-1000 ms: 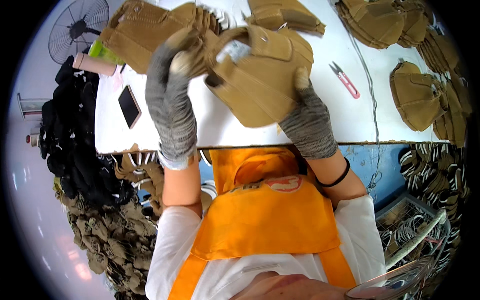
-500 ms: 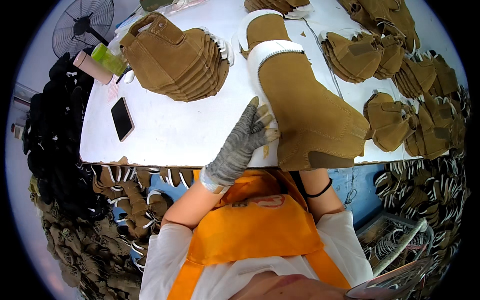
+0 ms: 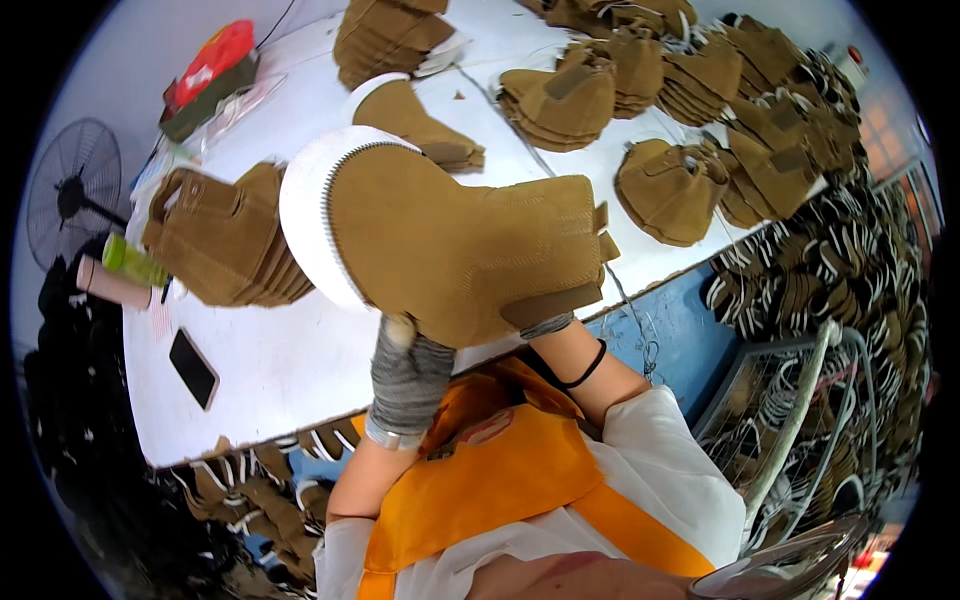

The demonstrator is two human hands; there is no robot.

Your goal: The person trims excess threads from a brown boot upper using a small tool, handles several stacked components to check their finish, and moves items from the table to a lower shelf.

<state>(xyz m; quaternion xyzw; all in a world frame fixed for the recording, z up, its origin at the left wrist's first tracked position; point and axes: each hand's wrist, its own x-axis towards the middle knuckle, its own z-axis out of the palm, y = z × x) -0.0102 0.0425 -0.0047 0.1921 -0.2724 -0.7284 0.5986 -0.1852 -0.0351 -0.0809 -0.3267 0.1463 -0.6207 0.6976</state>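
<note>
A tan-brown boot upper [image 3: 440, 240] with a toothed white edging round its toe is held up over the table's near edge. My left hand [image 3: 410, 365], in a grey knit glove, is closed on its lower edge near the white edging; the thumb tip shows and the other fingers are hidden. My right hand [image 3: 547, 325] supports the boot upper from behind or inside the shaft. Only a strip of its grey glove shows, and its fingers are hidden. Just beyond lies another brown upper [image 3: 420, 125] with a white toe edge.
On the white table [image 3: 290, 375] lie a stack of brown uppers [image 3: 225, 235], a phone [image 3: 193, 368], a pink cylinder [image 3: 112, 284] and a green cup [image 3: 133, 260]. More piles of uppers [image 3: 560, 105] fill the far right. A wire cart [image 3: 780, 420] stands at lower right.
The boot upper has turned, its white toe now pointing left. My left hand has gone from lying beside it to gripping its lower edge. The whole view has swung to the right.
</note>
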